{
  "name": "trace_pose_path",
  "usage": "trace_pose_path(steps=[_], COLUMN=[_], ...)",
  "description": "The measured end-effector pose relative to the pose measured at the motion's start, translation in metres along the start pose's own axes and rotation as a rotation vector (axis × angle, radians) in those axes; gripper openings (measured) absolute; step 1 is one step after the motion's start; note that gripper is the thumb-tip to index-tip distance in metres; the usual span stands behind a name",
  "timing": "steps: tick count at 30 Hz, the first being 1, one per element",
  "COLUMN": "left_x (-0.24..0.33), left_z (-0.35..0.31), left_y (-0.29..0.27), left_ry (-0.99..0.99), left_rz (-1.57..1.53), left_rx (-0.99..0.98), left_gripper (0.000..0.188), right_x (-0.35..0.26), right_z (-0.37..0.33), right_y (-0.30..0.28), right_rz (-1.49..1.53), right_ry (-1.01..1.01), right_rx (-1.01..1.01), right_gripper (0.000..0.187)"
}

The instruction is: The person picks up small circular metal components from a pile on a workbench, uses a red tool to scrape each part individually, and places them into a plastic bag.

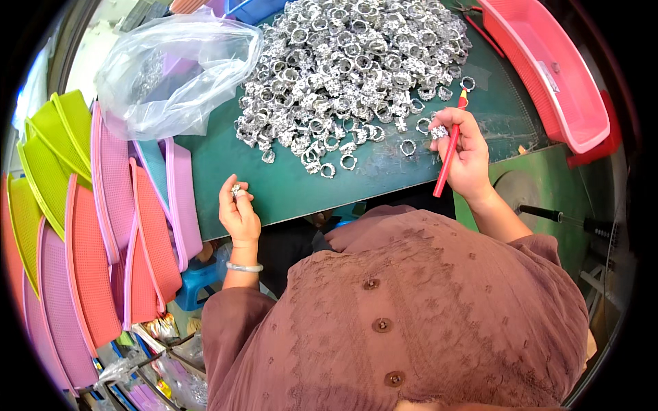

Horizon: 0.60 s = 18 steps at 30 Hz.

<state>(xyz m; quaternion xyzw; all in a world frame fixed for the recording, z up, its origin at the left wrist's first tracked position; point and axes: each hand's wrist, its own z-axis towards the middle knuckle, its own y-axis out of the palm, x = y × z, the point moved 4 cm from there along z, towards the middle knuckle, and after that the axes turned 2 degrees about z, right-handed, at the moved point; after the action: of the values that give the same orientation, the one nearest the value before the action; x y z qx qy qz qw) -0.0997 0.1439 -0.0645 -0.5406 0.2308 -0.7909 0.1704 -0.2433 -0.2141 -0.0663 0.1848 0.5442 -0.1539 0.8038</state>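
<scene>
My left hand [240, 218] is at the table's near edge, its thumb and fingers closed on a small silver ring [236, 190]. My right hand [469, 159] grips a slim red pen-like stick [446, 162] with a yellow band near its upper end. Another silver ring [439, 132] sits at the fingers of that hand; whether it is worn or pinched I cannot tell. Close to the stick's upper tip is a loose ring [467, 83]; contact between them is unclear. Beyond both hands spreads a large heap of silver rings [349, 65], with several strays along its near side.
A clear plastic bag [175, 82] stands left of the heap on the green table [288, 195]. Pink and red trays [541, 68] are at the right, near red-handled pliers [483, 31]. Stacked green, purple and coral baskets [92, 267] fill the left. A blue stool [199, 284] is below.
</scene>
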Motion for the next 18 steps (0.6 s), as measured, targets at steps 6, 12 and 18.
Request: trace_pose_path(steps=[6,12,18], left_x=[0.015,0.052,0.071], left_z=[0.008,0.020,0.037], left_y=[0.011,0.043,0.067], left_ry=[-0.180,-0.227,-0.320], left_rz=[-0.379,-0.626,-0.823], left_rx=[-0.064,-0.350,-0.563], left_gripper=[0.032,0.028,0.023], right_x=[0.002,-0.005,-0.018], right_z=[0.001,0.009,0.018], right_y=[0.003,0.015,0.037], right_rz=[0.029,0.058,0.067], right_ry=[-0.004,0.000,-0.025], right_rx=[0.010,0.067,0.039], right_gripper=[0.041,0.038,0.035])
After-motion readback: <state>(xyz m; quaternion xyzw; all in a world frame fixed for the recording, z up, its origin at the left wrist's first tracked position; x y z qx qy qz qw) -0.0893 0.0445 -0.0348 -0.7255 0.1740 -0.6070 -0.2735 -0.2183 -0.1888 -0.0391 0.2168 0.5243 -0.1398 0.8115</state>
